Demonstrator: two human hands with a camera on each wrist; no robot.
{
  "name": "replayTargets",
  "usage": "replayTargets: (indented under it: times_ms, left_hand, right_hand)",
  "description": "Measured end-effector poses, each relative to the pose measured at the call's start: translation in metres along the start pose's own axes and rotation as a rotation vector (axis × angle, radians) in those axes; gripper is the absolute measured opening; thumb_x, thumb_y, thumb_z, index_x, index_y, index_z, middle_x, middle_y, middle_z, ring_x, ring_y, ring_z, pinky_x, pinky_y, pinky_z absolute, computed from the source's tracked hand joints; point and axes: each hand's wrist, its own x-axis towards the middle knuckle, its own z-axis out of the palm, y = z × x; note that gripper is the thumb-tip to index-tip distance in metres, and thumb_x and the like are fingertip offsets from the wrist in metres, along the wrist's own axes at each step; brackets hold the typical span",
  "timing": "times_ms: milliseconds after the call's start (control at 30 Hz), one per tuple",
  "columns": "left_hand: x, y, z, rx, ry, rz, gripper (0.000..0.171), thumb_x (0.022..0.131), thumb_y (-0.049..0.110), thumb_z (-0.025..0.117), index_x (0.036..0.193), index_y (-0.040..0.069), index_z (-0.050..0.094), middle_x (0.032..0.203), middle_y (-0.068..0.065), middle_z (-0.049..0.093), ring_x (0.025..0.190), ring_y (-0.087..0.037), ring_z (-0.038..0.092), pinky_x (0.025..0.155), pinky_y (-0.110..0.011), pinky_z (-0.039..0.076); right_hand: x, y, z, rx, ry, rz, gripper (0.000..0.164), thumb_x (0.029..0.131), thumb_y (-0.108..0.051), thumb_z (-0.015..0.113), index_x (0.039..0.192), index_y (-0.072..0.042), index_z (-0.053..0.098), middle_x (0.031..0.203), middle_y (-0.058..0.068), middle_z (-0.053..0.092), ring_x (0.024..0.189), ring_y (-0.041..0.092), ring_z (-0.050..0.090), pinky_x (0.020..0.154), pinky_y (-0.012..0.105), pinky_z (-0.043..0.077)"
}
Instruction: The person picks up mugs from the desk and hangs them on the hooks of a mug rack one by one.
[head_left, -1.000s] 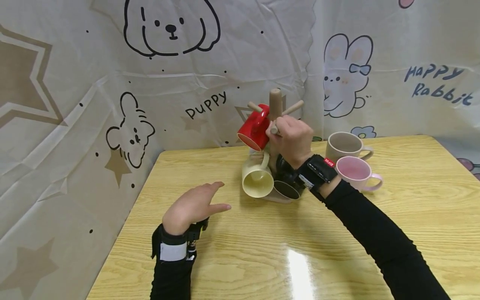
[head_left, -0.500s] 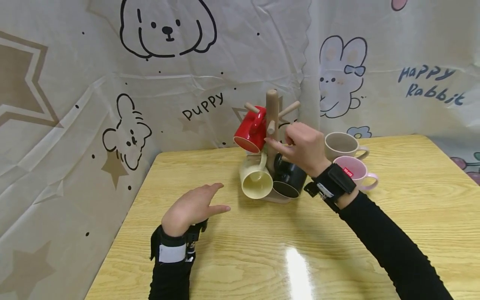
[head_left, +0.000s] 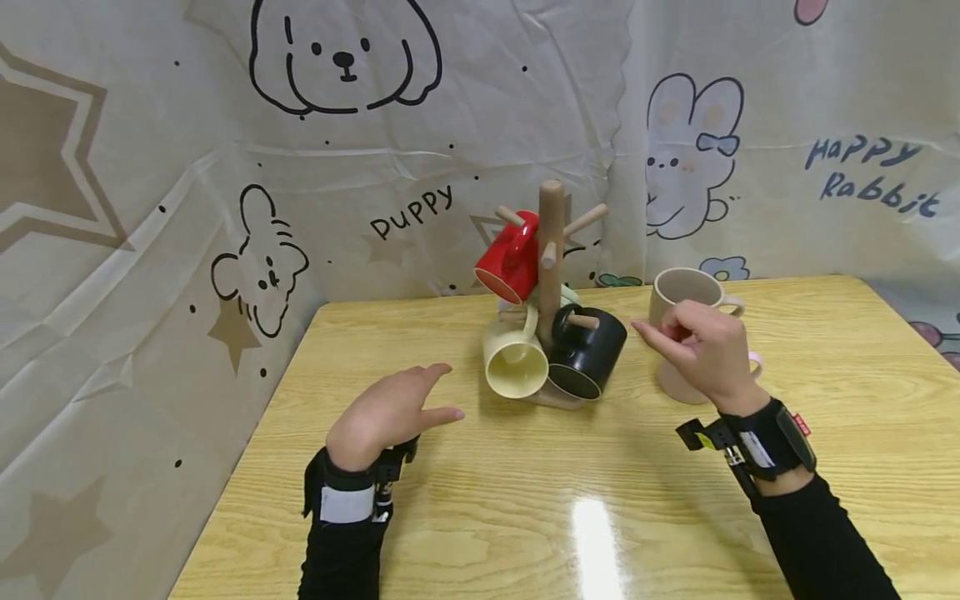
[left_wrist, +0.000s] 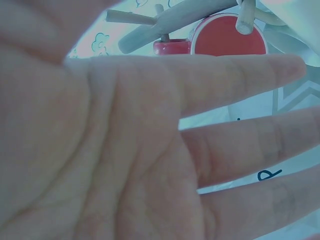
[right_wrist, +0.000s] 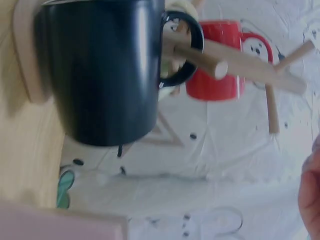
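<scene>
My right hand (head_left: 697, 350) hovers over the pink mug (head_left: 678, 387), hiding most of it, fingers loosely bent and holding nothing. Its fingers (right_wrist: 310, 195) show at the right edge of the right wrist view. My left hand (head_left: 386, 417) is held out left of the wooden mug tree (head_left: 551, 217), fingers straight, palm bare in the left wrist view. From the tree's pegs hang a red mug (head_left: 510, 262) high on the left, a cream mug (head_left: 498, 346) below it, and a black mug (head_left: 600, 350) at lower right, its handle around a peg.
A grey-beige mug (head_left: 663, 300) stands behind the pink one. Behind the tree's post shows part of a pale green mug (head_left: 568, 296). Upper pegs (head_left: 587, 218) stick out bare. A printed cloth (head_left: 390, 167) hangs behind the wooden table (head_left: 495, 500).
My right hand has let go of the mug tree's upper part and moved right and down to over the pink mug, uncovering the black mug. My left hand has stayed put.
</scene>
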Motion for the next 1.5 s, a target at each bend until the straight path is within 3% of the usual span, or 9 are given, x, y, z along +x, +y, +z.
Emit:
replayTargets:
  times_ms: [333,433,600,867,1000,1133,1333,1400,1500]
  left_hand:
    - [0.002,0.0,0.001,0.005,-0.007,-0.017,0.063,0.087,0.04,0.059,0.137,0.006,0.041,0.134,-0.018,0.049,0.124,-0.034,0.047,0.102,-0.047,0.038]
    - [0.002,0.001,0.0,0.004,-0.008,-0.02,0.063,0.087,0.04,0.059,0.137,0.006,0.041,0.135,-0.018,0.048,0.125,-0.034,0.045,0.103,-0.047,0.037]
    - [0.003,0.0,0.0,0.01,-0.008,-0.022,0.063,0.087,0.04,0.059,0.137,0.006,0.041,0.136,-0.017,0.048,0.126,-0.034,0.045,0.103,-0.047,0.037]
    - [0.004,0.001,0.001,0.003,-0.021,-0.025,0.063,0.088,0.04,0.059,0.137,0.006,0.04,0.137,-0.017,0.047,0.127,-0.034,0.044,0.103,-0.047,0.036]
    - [0.004,0.001,0.001,0.005,-0.018,-0.023,0.063,0.088,0.04,0.059,0.137,0.006,0.04,0.136,-0.018,0.048,0.125,-0.033,0.045,0.103,-0.047,0.037]
    - [0.002,0.0,0.001,0.008,-0.01,-0.021,0.063,0.087,0.04,0.059,0.137,0.006,0.041,0.132,-0.019,0.05,0.122,-0.033,0.048,0.101,-0.046,0.039]
    - [0.0,0.0,0.0,0.008,-0.004,-0.017,0.063,0.087,0.04,0.06,0.136,0.006,0.041,0.132,-0.019,0.05,0.121,-0.033,0.049,0.1,-0.047,0.039]
    - [0.0,0.001,-0.001,0.006,-0.004,-0.016,0.063,0.087,0.04,0.06,0.136,0.006,0.041,0.133,-0.019,0.05,0.122,-0.034,0.048,0.1,-0.047,0.039]
    - [0.0,0.001,-0.001,0.003,-0.003,-0.017,0.063,0.087,0.04,0.06,0.136,0.007,0.041,0.133,-0.018,0.05,0.122,-0.033,0.048,0.101,-0.047,0.039]
  right_hand:
    - [-0.02,0.013,-0.003,-0.043,-0.162,0.06,0.054,0.088,-0.054,0.046,0.056,-0.011,0.052,0.05,-0.004,0.046,0.05,0.006,0.037,0.049,0.018,0.029]
    - [-0.021,0.014,-0.005,-0.053,-0.204,0.083,0.042,0.087,-0.04,0.06,0.057,-0.011,0.053,0.051,-0.004,0.048,0.051,0.006,0.038,0.05,0.018,0.03]
    - [-0.021,0.015,-0.012,-0.084,-0.261,0.178,0.025,0.069,-0.006,0.077,0.059,-0.01,0.055,0.052,-0.003,0.051,0.051,0.004,0.04,0.049,0.013,0.032]
    - [-0.019,0.023,-0.026,-0.056,-0.346,0.28,0.015,0.07,-0.003,0.076,0.066,-0.011,0.063,0.059,-0.002,0.06,0.054,-0.002,0.046,0.052,0.01,0.038]
    - [-0.017,0.029,-0.04,-0.009,-0.435,0.418,0.004,0.077,-0.009,0.072,0.078,-0.008,0.068,0.072,0.004,0.066,0.063,-0.006,0.049,0.057,0.009,0.042]
    - [-0.021,0.048,-0.061,0.033,-0.491,0.652,0.023,0.083,-0.024,0.069,0.099,-0.008,0.069,0.096,0.006,0.067,0.081,-0.014,0.048,0.069,0.003,0.04]
    - [-0.05,0.096,-0.096,0.117,-0.609,0.892,0.052,0.082,-0.036,0.067,0.128,-0.015,0.054,0.12,-0.018,0.055,0.1,-0.019,0.038,0.078,0.002,0.036]
    - [-0.063,0.109,-0.101,0.157,-0.669,0.933,0.056,0.083,-0.036,0.066,0.132,-0.014,0.05,0.117,-0.028,0.051,0.099,-0.02,0.037,0.086,0.009,0.039]
    - [-0.082,0.122,-0.101,0.232,-0.747,0.972,0.058,0.085,-0.036,0.064,0.133,-0.009,0.048,0.106,-0.038,0.046,0.095,-0.023,0.037,0.099,0.039,0.039]
